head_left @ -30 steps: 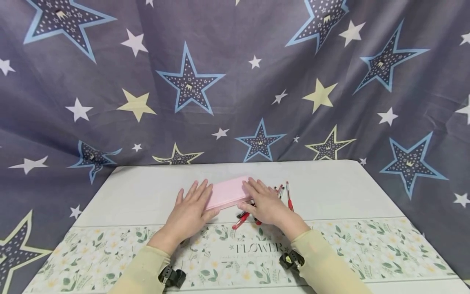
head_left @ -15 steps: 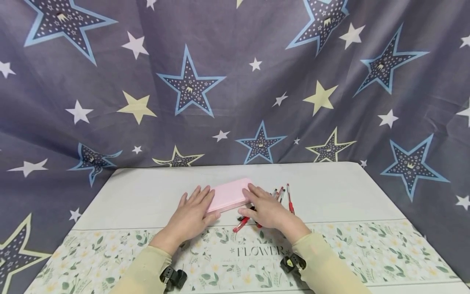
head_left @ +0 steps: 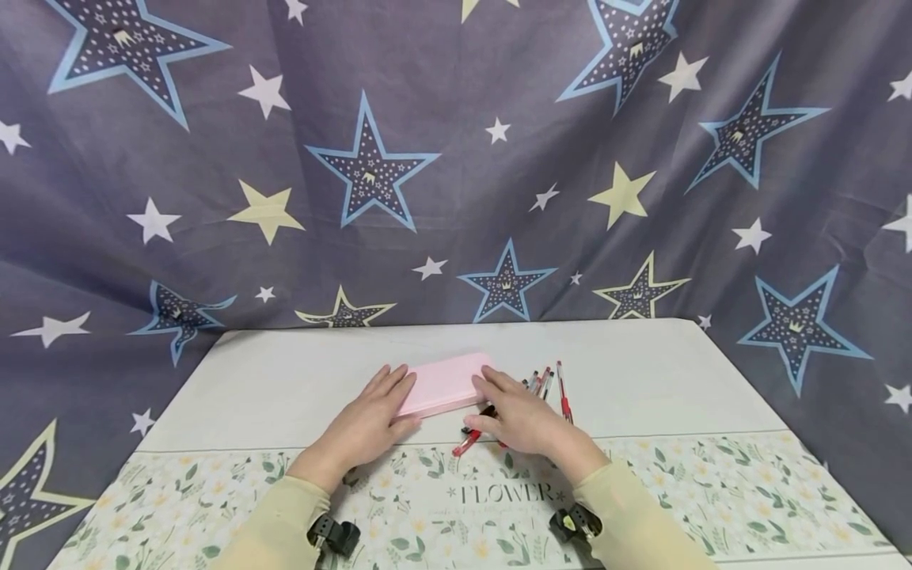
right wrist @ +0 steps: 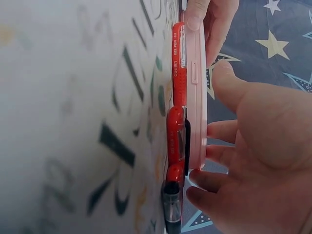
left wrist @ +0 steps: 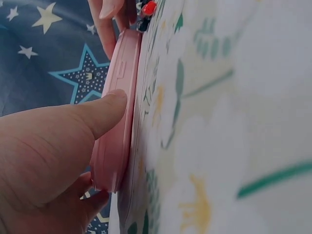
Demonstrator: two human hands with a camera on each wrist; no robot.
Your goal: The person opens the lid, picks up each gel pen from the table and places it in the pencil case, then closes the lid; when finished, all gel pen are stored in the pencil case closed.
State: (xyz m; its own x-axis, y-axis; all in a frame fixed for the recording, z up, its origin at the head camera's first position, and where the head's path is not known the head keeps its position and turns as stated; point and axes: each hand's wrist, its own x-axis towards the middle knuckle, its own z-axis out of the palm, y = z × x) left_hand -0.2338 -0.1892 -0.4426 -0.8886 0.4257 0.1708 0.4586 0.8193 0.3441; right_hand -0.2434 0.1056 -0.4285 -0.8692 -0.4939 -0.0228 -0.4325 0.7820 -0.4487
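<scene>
Pink rect. plastic-looking case (head_left: pixel 445 383), lower ctr of head frame, betw. L hand (head_left: pixel 365 423) & R hand (head_left: pixel 526 418); long axis approx. L–R, R end higher. Hands apart, fingers extended, touching opp. ends; neither nearer.

Left sleeve (head_left: pixel 274 526): long, pale yellow-green cloth, reaching to the wrist. Right sleeve (head_left: pixel 637 518): matching cloth, faint warmer blotches, plain edge. Left hand (head_left: pixel 363 427) and right hand (head_left: pixel 526 416): both bare. Left wrist camera (head_left: pixel 343 538): small, black, boxy, mounted on a black strap at the sleeve's inner side; small bright spot, possibly metal. Right wrist camera (head_left: pixel 565 526): likewise black and boxy, black strap, small yellow-green patch. Finer markings too small to read.
</scene>
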